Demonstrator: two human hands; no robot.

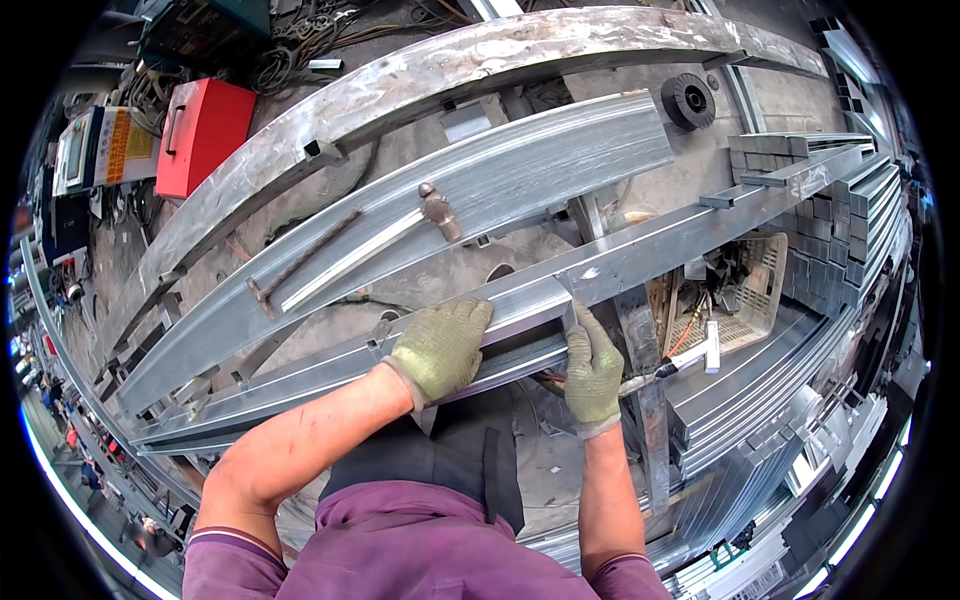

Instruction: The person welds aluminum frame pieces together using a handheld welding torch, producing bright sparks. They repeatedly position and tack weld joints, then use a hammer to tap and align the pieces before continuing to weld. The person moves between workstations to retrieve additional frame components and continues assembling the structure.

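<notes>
Both hands wear green work gloves. My left hand (442, 350) is closed over a long galvanized steel channel (525, 303), its fingers curled across the top. At the channel's right end, my right hand (594, 368) grips the edge, fingers pointing away from me. That end meets a steel tube (690, 238) running on to the upper right; whether they are joined I cannot tell. Beyond my hands, a hammer (437, 211) with a pale metal handle lies on a wide galvanized section (540, 150). Left of it lies a thin rusty rod with a cross head (300, 265).
A large curved steel beam (400, 75) arches across the far side. At far left stands a red metal box (203, 135). Stacked tubes (825, 225), a plastic crate (765, 290) and a welding torch (690, 355) lie to the right. A black wire spool (690, 100) sits far right.
</notes>
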